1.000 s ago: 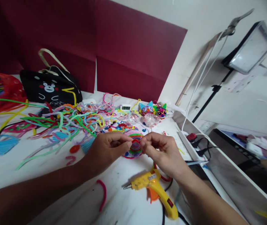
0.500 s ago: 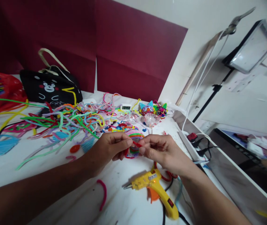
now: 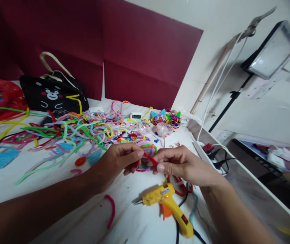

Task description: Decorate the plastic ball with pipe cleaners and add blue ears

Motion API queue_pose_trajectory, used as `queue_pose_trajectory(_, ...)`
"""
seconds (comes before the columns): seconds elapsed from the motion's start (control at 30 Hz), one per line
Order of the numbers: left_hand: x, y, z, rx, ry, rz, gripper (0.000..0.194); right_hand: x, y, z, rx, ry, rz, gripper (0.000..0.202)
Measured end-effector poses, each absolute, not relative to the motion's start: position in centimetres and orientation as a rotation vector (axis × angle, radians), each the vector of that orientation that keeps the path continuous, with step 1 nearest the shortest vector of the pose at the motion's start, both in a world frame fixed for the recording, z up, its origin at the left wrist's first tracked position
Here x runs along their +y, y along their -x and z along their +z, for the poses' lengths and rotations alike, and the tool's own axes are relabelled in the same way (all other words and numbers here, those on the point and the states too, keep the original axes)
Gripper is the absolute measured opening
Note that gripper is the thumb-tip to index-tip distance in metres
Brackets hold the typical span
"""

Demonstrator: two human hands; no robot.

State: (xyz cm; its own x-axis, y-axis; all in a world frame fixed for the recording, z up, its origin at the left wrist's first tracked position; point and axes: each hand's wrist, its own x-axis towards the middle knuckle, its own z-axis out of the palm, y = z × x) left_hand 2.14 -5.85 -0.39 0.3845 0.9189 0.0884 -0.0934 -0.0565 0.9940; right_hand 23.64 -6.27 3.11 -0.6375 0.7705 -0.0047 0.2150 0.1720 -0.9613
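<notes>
Between my two hands runs a short red pipe cleaner. My left hand pinches it at one end between thumb and forefinger. The other end is in the fingertips of my right hand. Just behind the fingers is a round coil of many-coloured pipe cleaners, partly hidden by my hands. Below them a yellow hot glue gun lies on its side, nozzle pointing left, its small light lit orange. A curved magenta pipe cleaner piece lies left of the nozzle.
A heap of loose pipe cleaners spreads over the left of the table. Behind stand a black bag, a small digital clock and two decorated cat-like heads. At right are a power strip with cables and a lamp.
My right hand has shifted slightly right and down, so more of the red pipe cleaner shows between my hands. My left hand stays nearly still.
</notes>
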Motion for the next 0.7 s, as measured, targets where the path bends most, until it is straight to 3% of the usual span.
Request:
queue_pose_trajectory(0.13, -5.8, -2.1, -0.5, 0.800, -1.376, 1.018, 0.028, -6.0, -23.6, 2.9, -1.972, 0.905, 1.528, 0.021)
queue_pose_trajectory(0.4, -5.7, -2.0, -0.6, 0.839, -1.475, 1.054, 0.026, -5.9, -23.3, 2.7, -2.080, 0.925, 1.203, 0.010)
queue_pose_trajectory(0.7, -5.6, -1.9, -0.9, 0.892, -1.538, 1.070, 0.026, -6.4, -22.1, 2.1, -1.859, 1.077, 1.408, 0.024)
